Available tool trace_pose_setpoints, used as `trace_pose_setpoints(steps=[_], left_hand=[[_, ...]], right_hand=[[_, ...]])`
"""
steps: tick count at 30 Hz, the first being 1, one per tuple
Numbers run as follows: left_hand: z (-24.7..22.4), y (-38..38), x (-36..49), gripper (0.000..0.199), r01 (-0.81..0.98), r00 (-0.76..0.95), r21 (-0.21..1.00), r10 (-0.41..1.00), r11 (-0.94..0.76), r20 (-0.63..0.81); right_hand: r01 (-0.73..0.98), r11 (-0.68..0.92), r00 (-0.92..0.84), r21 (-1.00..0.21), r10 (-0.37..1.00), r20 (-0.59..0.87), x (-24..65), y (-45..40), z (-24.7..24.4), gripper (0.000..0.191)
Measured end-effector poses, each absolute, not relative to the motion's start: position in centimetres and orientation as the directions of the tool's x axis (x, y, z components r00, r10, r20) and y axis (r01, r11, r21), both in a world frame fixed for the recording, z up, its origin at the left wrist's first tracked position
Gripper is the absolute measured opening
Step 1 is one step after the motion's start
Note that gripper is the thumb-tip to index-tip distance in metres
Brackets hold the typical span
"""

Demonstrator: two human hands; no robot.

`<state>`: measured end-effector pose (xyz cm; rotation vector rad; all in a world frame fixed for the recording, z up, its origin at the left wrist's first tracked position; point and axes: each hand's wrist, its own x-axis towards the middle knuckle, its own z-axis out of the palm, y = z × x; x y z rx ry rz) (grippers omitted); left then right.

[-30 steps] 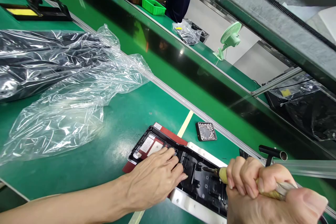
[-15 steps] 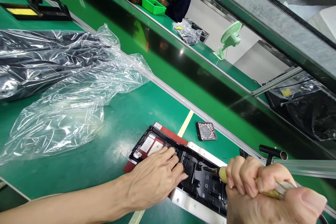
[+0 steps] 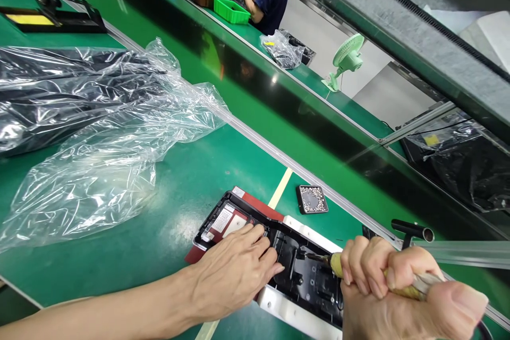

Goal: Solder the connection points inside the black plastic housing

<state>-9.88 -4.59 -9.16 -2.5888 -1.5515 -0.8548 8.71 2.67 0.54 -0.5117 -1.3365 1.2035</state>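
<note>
A long black plastic housing (image 3: 295, 271) lies open side up between white blocks (image 3: 292, 311), over a dark red board (image 3: 255, 203). Inside its left end are a white label and a light plate. My left hand (image 3: 239, 268) presses on the housing near its middle, fingers bent together; whatever lies under the fingertips is hidden. My right hand (image 3: 394, 281) is wrapped round the yellow handle of a screwdriver (image 3: 336, 264), whose shaft points left into the housing. The tip meets a dark part inside, though the exact contact is too small to tell.
A small black tray of screws (image 3: 313, 200) sits behind the housing. Clear plastic bags (image 3: 91, 117) with dark parts cover the left. A metal rail (image 3: 279, 154) crosses behind. Beyond are a green fan (image 3: 348, 56), a green bin (image 3: 231, 10) and a person in dark blue (image 3: 273, 0).
My hands and the screwdriver hold nearly the same pose on the housing. The view has shifted slightly. Across the line, the other person's hands have moved right, closer together.
</note>
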Motion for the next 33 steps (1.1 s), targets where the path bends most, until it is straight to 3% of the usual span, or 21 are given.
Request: trace_pose_setpoints(steps=[33], left_hand=[[-9.1, -4.62, -9.8, 0.028, 0.83, 0.347, 0.257, 0.82, -0.494, 0.455]], right_hand=[[-0.365, 0.38, -0.188, -0.85, 0.864, 0.467, 8.65, 2.79, 0.57, 0.037]])
